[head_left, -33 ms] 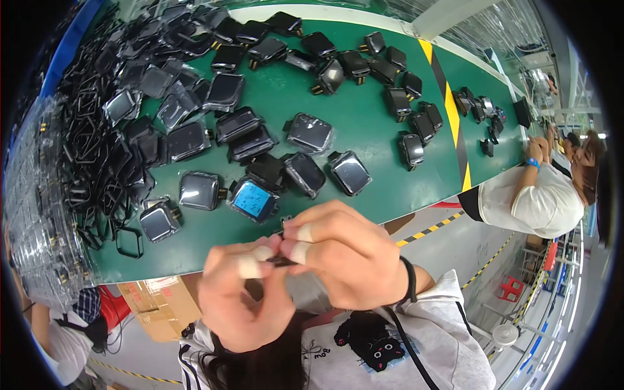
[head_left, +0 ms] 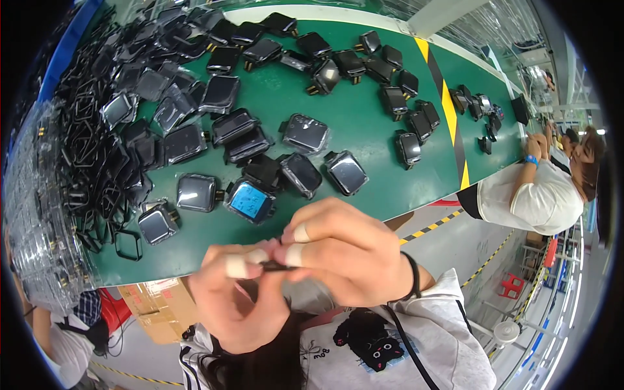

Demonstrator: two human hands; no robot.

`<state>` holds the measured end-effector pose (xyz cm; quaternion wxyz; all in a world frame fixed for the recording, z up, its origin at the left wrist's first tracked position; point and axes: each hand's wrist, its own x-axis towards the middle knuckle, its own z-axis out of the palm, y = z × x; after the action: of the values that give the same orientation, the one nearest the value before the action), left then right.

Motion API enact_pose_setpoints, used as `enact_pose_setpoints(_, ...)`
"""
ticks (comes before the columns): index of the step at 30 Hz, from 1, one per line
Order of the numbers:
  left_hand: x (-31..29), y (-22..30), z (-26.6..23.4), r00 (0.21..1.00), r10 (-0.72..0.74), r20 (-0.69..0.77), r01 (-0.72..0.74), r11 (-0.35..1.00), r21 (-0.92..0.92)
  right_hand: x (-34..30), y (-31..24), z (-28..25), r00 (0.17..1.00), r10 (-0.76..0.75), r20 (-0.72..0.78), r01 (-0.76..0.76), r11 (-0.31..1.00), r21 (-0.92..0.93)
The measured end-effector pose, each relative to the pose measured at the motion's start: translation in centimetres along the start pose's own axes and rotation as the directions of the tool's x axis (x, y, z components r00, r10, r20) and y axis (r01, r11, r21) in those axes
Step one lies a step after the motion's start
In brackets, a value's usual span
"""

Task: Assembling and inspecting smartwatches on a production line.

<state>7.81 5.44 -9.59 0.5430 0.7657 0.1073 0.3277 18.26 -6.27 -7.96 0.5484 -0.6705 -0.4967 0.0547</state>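
My left hand (head_left: 239,296) and my right hand (head_left: 348,250) meet just off the front edge of the green table. Both are closed, their fingertips pinching a small dark piece (head_left: 276,266) between them; the fingers cover most of it, so its kind cannot be told. Pale tape wraps some fingertips on both hands. Just beyond them on the table lies a square black watch-like unit with a blue film (head_left: 249,200). Similar black units in clear film surround it, among them one (head_left: 346,173) to the right and one (head_left: 197,192) to the left.
Thin black frames (head_left: 88,149) are heaped at the left, beside stacked clear plastic trays (head_left: 42,214). More black units (head_left: 315,45) spread along the far side. Yellow-black tape (head_left: 448,110) crosses the table. A co-worker (head_left: 539,195) sits at the right; a cardboard box (head_left: 159,309) stands below.
My fingers have shifted slightly to the left and down around the small dark piece, and a bit more of it shows. The things on the table lie as before.
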Motion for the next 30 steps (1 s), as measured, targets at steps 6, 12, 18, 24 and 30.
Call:
enact_pose_setpoints(6,-0.1,-0.6,0.0,0.963,-0.258,0.084,0.260,0.790,-0.555,-1.0,-0.6,-1.0,0.990,0.140,0.010,-0.140,0.986,0.085)
enact_pose_setpoints(12,0.0,0.0,0.6,0.892,-0.440,0.106,0.440,0.789,-0.428,-0.8,0.0,-3.5,0.980,0.189,0.063,-0.183,0.979,-0.091)
enact_pose_setpoints(18,1.7,-1.6,2.6,0.983,-0.134,0.127,0.118,0.985,0.126,-0.8,0.8,-8.4,0.750,0.506,-0.426,-0.626,0.336,-0.703)
enact_pose_setpoints(24,2.9,-2.1,1.1,0.943,-0.240,0.228,0.322,0.828,-0.459,3.6,-1.3,-6.1,0.958,0.287,0.002,-0.246,0.823,-0.512)
enact_pose_setpoints(30,2.2,-3.9,-5.4,0.854,-0.235,0.465,0.521,0.392,-0.759,12.6,-0.1,0.4,0.927,-0.020,0.375,0.127,0.956,-0.264)
